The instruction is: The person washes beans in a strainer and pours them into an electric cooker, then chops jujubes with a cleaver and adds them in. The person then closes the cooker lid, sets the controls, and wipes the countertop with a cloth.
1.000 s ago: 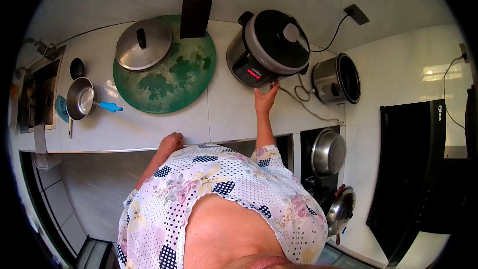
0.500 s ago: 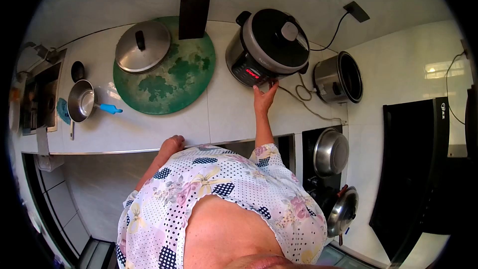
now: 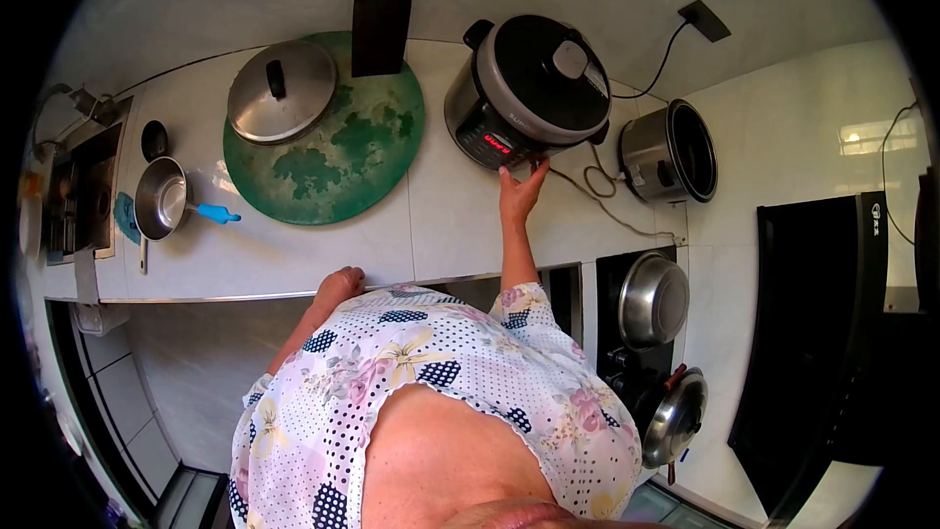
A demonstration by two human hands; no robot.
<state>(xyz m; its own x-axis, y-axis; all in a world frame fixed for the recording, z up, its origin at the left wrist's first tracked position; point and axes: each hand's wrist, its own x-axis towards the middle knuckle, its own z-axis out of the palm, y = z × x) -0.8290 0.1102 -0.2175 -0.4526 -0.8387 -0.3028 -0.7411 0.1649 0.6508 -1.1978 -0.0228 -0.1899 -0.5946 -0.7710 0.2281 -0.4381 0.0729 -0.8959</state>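
Stretching from nine o'clock round to two, one pale desk (image 3: 294, 260) fills the far side of this kitchen. One large black panel (image 3: 808, 323) is at four o'clock. One round green board (image 3: 333, 171) lies on the desk at ten, and one electric cooker (image 3: 534, 88) stands just past twelve, its red display lit. One steel lid (image 3: 264, 103) rests on the board; one dark-lined pot (image 3: 648, 162) sits at two, near the cooker. I count two more steel vessels: a basin (image 3: 654, 301) towards half past three, a covered pan (image 3: 671, 416) towards half past four. One cleaver (image 3: 382, 34) is at eleven, one saucepan (image 3: 162, 198) near nine. From the right forearm, extended towards twelve, the right grip (image 3: 521, 196) has thumb and fingers spread, tips at the cooker's lower front. At eight, the left grip (image 3: 340, 284) rests on the desk's edge, fingers bent; whether it's closed, I can't tell.
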